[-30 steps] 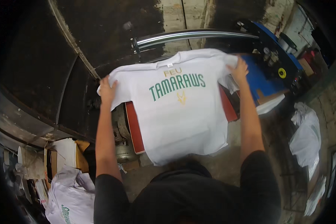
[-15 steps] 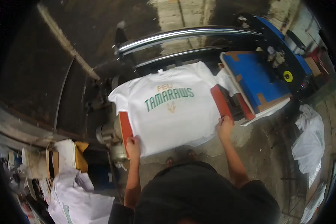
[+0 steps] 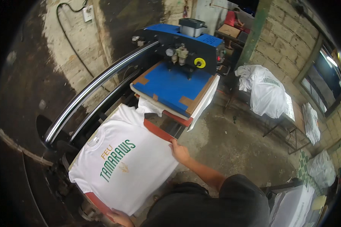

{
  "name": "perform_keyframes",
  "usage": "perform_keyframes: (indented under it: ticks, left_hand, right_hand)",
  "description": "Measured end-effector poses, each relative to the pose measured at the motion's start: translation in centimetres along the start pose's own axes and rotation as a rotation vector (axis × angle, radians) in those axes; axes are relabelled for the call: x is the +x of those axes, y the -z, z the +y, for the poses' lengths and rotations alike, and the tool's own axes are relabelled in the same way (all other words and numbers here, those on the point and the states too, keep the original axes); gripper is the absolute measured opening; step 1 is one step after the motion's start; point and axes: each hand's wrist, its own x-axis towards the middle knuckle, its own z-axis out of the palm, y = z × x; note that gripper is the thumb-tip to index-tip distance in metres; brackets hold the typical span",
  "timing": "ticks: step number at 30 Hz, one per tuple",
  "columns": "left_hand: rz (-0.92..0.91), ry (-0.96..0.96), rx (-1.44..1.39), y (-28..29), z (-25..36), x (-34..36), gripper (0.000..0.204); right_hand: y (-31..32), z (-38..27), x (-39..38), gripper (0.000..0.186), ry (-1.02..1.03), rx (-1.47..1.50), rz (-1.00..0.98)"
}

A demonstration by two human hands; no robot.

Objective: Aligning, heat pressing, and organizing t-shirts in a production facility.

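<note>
A white T-shirt (image 3: pixel 144 170) with green and gold lettering lies flat over a red-edged platen (image 3: pixel 159 132), collar toward the steel rails. My right hand (image 3: pixel 179 152) pinches the shirt and platen edge at the lower right corner. My left hand (image 3: pixel 119 217), partly cut off by the lower rim, grips the edge at the opposite corner. Just beyond the shirt stands a heat press with a blue, tape-edged top plate (image 3: pixel 168 87), gauges and a yellow knob (image 3: pixel 199 62); white cloth (image 3: pixel 149 106) shows beside that plate.
Curved steel rails (image 3: pixel 79 96) run along the dark wall. Right, white shirts (image 3: pixel 265 90) lie on a metal-legged bench, near plastic bags (image 3: pixel 321 168) and a block wall (image 3: pixel 280 34). A person (image 3: pixel 231 20) in red is in the far doorway.
The shirt has come down from being held by its sleeves onto the platen, and my hands have slid to its lower corners. The view has since swung right, toward the press.
</note>
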Motion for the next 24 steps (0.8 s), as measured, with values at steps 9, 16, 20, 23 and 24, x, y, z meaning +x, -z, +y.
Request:
perform_keyframes:
  ticks: [9,16,20,23,24]
  left_hand:
    - [0.041,-0.368,-0.101,1.7,3.2,2.3,0.047]
    - [-0.301,-0.573,0.076,-9.5,12.3,4.1,0.053]
    - [-0.297,-0.586,0.317,-10.5,10.2,7.0,0.051]
    - [-0.202,-0.373,0.400,-8.2,5.0,11.5,0.052]
    - [-0.142,-0.408,0.382,-7.9,4.2,12.5,0.052]
  right_hand:
    - [1.0,-1.2,0.5,0.038,0.244,-0.093,0.164]
    - [-8.6,-13.8,0.6,0.051,0.676,0.220,-0.156]
    - [-10.3,-12.3,4.2,0.048,0.791,-0.115,-0.319]
    - [-9.0,-7.7,10.1,0.049,0.580,-0.264,-0.183]
    - [-8.1,-6.4,11.8,0.049,0.508,-0.440,-0.152]
